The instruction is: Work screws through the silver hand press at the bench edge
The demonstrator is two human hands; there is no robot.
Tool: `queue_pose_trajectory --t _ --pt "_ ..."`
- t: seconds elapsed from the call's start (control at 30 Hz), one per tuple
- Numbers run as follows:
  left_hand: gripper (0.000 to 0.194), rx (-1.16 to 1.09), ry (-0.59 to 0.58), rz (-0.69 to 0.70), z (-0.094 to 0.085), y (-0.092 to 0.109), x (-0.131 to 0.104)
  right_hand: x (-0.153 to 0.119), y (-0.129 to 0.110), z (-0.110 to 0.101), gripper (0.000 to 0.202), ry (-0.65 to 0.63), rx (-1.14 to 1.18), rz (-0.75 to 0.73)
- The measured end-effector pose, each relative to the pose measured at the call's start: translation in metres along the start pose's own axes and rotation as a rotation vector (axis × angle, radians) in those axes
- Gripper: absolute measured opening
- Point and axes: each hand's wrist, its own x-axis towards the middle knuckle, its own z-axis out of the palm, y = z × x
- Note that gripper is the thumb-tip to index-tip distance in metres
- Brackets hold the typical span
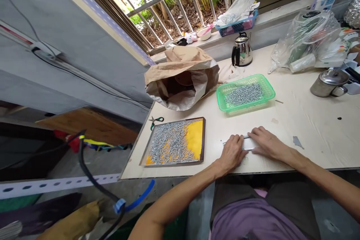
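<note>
A flat, pale strip with grey metal-looking long edges (248, 143) lies low over the table near its front edge. My left hand (233, 153) closes over its left part, fingers bent around the edges. From the other side my right hand (267, 143) grips the right end, thumb and fingers on opposite edges. Much of the strip is hidden under both hands, so its exact kind is unclear. Left of my hands sits a dark-rimmed tray (203, 140) with a yellow bottom, strewn with many small silver screw-like pieces (171, 140). More such pieces fill a green plastic basket (266, 87) beyond my hands.
An opened brown paper bag (182, 78) stands at the back left, near small green-handled scissors (156, 122). Toward the window are a steel kettle (243, 50) and a blue basket (237, 27). A lidded metal cup (327, 83) and plastic bags (306, 41) occupy the right side.
</note>
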Motion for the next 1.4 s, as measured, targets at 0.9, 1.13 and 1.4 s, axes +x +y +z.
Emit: queue_pose_trajectory --t 0.9,1.13,1.4 --pt "0.026 -0.020 0.453 -0.260 -0.041 -0.044 -0.116 0.068 -0.074 0.037 0.023 0.080 -0.041 -0.466" --pt "0.017 0.150 0.220 -0.562 -0.065 -0.124 -0.117 0.097 -0.046 -0.023 0.022 0.432 0.069 -0.243" --pt "0.026 0.236 -0.060 -0.569 -0.057 -0.130 -0.108 0.078 0.000 -0.043 0.040 0.490 -0.126 -0.028"
